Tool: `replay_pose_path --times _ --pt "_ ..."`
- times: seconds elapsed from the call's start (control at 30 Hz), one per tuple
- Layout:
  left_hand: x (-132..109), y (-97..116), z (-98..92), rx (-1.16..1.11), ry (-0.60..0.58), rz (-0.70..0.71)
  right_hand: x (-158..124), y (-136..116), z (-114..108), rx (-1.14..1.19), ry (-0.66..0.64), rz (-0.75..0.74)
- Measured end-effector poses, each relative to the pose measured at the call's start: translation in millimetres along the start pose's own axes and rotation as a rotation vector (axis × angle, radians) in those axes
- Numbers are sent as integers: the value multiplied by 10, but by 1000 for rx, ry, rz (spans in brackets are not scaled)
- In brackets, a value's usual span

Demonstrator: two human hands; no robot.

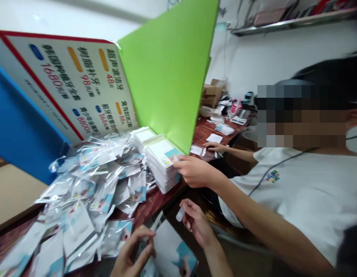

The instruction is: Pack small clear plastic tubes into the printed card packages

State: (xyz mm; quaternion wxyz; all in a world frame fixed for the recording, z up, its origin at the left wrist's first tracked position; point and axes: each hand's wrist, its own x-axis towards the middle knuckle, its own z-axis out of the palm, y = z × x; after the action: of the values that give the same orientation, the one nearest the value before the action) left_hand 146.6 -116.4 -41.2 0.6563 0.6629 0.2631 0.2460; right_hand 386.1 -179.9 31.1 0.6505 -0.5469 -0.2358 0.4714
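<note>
My left hand (138,246), at the bottom centre, is closed with thumb and fingers on a clear plastic bag. In or against that bag lies a white card (166,240) with a blue printed corner. To its right, my right hand (200,227) has its fingers curled, with a small whitish translucent piece (180,214) at the fingertips; whether it is held or worn I cannot tell. Left of my hands spreads a heap of bagged cards (103,181). Beyond it stands a stack of white cards (161,161).
A co-worker in a white shirt (294,184) sits at the right; one hand (195,171) touches the card stack, the other rests farther along the table. Green (166,73), printed (59,84) and blue (19,115) panels stand behind the heap. Cardboard boxes (211,94) are at the back.
</note>
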Motion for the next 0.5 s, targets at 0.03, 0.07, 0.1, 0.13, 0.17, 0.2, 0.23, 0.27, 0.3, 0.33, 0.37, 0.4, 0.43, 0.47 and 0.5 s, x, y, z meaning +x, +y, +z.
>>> replay_pose_path --times 0.03,0.07,0.1,0.13,0.17,0.2,0.23,0.27,0.3,0.33,0.37,0.4,0.43,0.47,0.5 --pt "32 66 -104 -2 18 -30 -88 195 13 30 28 37" --pt "61 136 -197 -23 32 -48 -131 364 29 25 50 43" --pt "89 209 -277 -65 38 -44 -133 496 55 -20 51 15" --pt "114 283 -343 -121 30 -18 -103 586 96 -74 55 -23" --pt "137 357 -397 -185 23 26 -53 633 153 -136 47 -72" --pt "158 430 -442 -243 10 72 4 641 223 -184 32 -117" --pt "176 501 -482 -288 -7 104 59 622 301 -201 18 -150" --pt "190 567 -520 -312 -27 114 107 585 381 -186 0 -170" --pt "203 627 -559 -316 -47 104 149 541 459 -145 -23 -178" --pt "216 680 -602 -301 -63 79 185 501 529 -94 -56 -177" --pt "229 723 -647 -273 -72 53 221 471 590 -48 -95 -170" --pt "245 757 -695 -239 -67 33 258 454 641 -16 -139 -160" --pt "263 782 -742 -205 -47 19 301 450 684 2 -188 -147" --pt "284 801 -787 -175 -16 5 349 458 720 7 -242 -123" --pt "306 815 -825 -152 27 -18 402 473 751 0 -299 -93"
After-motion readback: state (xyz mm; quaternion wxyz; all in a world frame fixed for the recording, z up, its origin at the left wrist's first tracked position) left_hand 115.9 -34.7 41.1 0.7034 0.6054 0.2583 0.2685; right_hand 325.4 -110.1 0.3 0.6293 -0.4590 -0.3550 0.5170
